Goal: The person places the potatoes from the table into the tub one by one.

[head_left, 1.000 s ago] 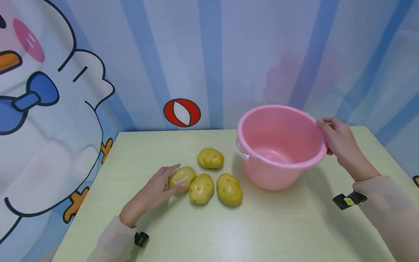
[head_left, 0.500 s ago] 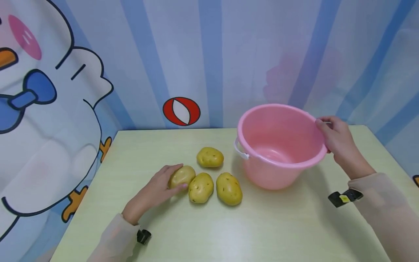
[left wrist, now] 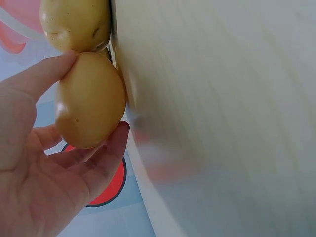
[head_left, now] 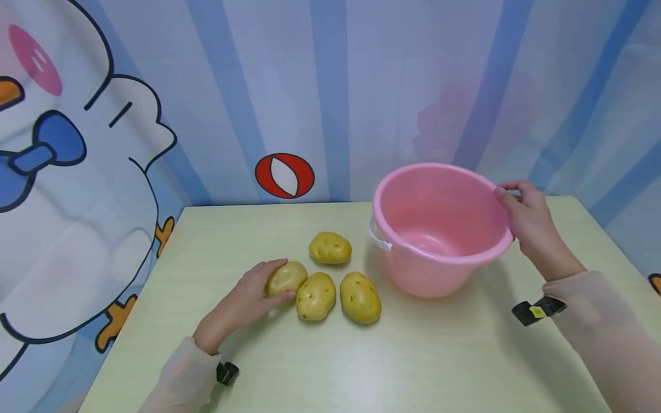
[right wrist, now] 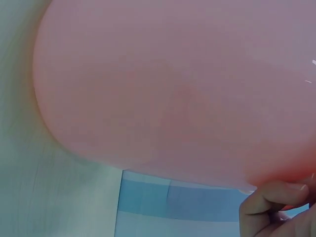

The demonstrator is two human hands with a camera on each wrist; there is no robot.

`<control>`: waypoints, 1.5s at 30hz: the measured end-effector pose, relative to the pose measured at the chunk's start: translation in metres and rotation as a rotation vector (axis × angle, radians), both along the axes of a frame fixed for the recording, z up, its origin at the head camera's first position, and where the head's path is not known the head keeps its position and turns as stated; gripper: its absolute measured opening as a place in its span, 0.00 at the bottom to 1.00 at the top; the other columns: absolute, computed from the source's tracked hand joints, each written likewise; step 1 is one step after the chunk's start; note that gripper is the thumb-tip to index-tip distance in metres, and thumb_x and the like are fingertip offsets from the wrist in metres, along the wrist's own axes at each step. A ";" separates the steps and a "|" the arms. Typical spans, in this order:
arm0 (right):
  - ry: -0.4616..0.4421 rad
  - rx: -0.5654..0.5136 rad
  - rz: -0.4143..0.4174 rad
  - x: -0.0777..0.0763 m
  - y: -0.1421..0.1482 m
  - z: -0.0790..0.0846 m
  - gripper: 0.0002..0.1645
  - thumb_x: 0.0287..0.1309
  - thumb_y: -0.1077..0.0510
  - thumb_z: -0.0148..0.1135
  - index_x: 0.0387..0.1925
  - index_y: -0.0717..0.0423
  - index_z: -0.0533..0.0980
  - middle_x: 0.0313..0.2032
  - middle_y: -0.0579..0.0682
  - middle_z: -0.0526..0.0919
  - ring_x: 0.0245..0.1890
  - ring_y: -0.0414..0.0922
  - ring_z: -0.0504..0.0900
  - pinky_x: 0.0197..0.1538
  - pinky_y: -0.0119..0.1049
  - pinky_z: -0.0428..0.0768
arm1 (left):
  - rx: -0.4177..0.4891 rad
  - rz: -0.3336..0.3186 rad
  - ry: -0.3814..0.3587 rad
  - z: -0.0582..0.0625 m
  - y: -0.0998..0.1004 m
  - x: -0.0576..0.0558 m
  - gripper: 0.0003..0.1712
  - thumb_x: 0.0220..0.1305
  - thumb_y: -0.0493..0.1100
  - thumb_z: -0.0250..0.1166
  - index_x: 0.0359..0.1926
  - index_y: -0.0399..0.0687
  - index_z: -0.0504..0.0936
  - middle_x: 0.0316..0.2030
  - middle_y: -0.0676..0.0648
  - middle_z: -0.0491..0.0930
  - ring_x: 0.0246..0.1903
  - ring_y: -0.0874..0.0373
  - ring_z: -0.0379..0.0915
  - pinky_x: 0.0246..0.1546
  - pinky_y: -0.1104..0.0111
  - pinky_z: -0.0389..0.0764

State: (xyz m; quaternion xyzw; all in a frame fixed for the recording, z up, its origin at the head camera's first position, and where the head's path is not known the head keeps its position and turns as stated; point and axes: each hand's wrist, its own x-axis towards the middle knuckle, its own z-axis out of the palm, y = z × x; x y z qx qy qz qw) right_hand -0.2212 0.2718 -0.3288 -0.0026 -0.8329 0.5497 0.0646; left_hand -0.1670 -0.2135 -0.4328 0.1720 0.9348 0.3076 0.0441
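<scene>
My left hand (head_left: 247,299) curls its thumb and fingers round the leftmost potato (left wrist: 91,98), which sits on the table against a second potato (head_left: 316,296). In the left wrist view the thumb lies where these two potatoes meet. A third potato (head_left: 360,298) lies to the right, and another potato (head_left: 330,248) lies behind them. The pink bucket (head_left: 428,275) stands upright on the right, nothing inside it. My right hand (head_left: 532,221) grips its right rim, thumb on top and fingers curled below, as the right wrist view (right wrist: 279,207) partly shows.
The pale wooden table (head_left: 439,355) carries everything. A white handle (head_left: 380,236) hangs at the bucket's left side, near the potatoes. Behind the table's back edge hangs a blue striped backdrop (head_left: 330,103) with a cartoon figure on the left.
My left hand has moved slightly right and closed its fingers round the leftmost potato. My right hand stays on the bucket's rim; the potatoes and bucket stand where they were.
</scene>
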 end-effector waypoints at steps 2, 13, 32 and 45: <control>0.002 -0.006 -0.007 -0.001 0.000 0.000 0.25 0.77 0.51 0.43 0.60 0.70 0.61 0.28 0.34 0.79 0.23 0.35 0.82 0.23 0.32 0.81 | 0.009 0.002 -0.006 0.000 0.001 -0.001 0.44 0.64 0.59 0.68 0.72 0.42 0.64 0.64 0.38 0.70 0.60 0.43 0.67 0.58 0.47 0.71; -0.017 0.055 -0.014 -0.002 0.000 0.001 0.28 0.78 0.49 0.41 0.63 0.70 0.59 0.29 0.39 0.78 0.19 0.38 0.79 0.18 0.35 0.75 | 0.073 0.032 -0.048 -0.002 0.002 -0.008 0.43 0.65 0.55 0.69 0.72 0.38 0.63 0.66 0.36 0.68 0.60 0.43 0.67 0.57 0.48 0.72; -0.021 0.115 0.019 -0.001 -0.002 -0.003 0.28 0.79 0.50 0.37 0.63 0.71 0.57 0.36 0.59 0.78 0.18 0.42 0.80 0.18 0.37 0.77 | 0.113 0.113 -0.024 0.002 -0.005 -0.006 0.44 0.64 0.56 0.69 0.70 0.36 0.64 0.63 0.36 0.71 0.56 0.44 0.71 0.53 0.51 0.75; 0.015 0.119 0.015 0.001 0.000 0.001 0.27 0.79 0.50 0.38 0.62 0.71 0.58 0.33 0.55 0.78 0.19 0.41 0.79 0.19 0.36 0.77 | 0.186 0.121 -0.009 0.019 -0.008 -0.013 0.40 0.64 0.56 0.69 0.68 0.40 0.66 0.53 0.40 0.75 0.39 0.51 0.71 0.35 0.64 0.77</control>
